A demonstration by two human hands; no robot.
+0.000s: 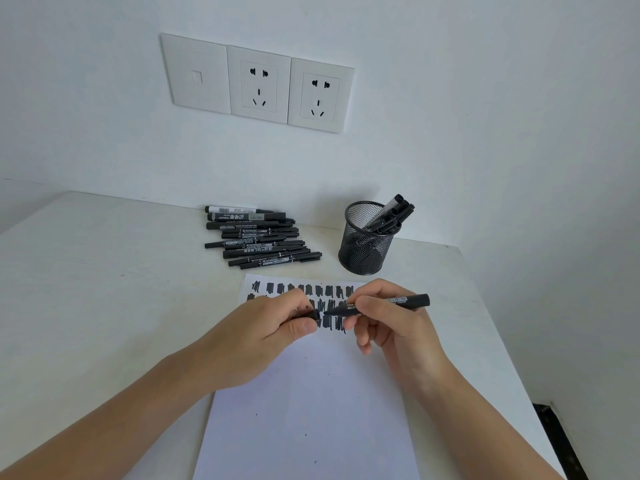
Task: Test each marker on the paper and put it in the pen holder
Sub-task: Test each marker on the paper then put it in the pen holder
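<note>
So the right hand has a black marker pinched between thumb and fingers in a normal writing grip. The barrel points off toward 3 o'clock and the bare tip points toward 9 o'clock, right over the scribbles. Can't honestly tell if the tip is touching the paper or sitting just above it, the angle's no good for that. The left hand is curled round the little black cap, thumb and fingers pinching it, with the open end of the cap just beside the marker tip. Both hands are over the top part of the sheet, which already has a few rows of black test marks. From the hands, the pile of markers lies flat on the white table at about 11 o'clock, near the wall. The black mesh pen holder stands upright at 1 o'clock, with a handful of markers leaning toward its right side. Wall sockets sit up at 12.
</note>
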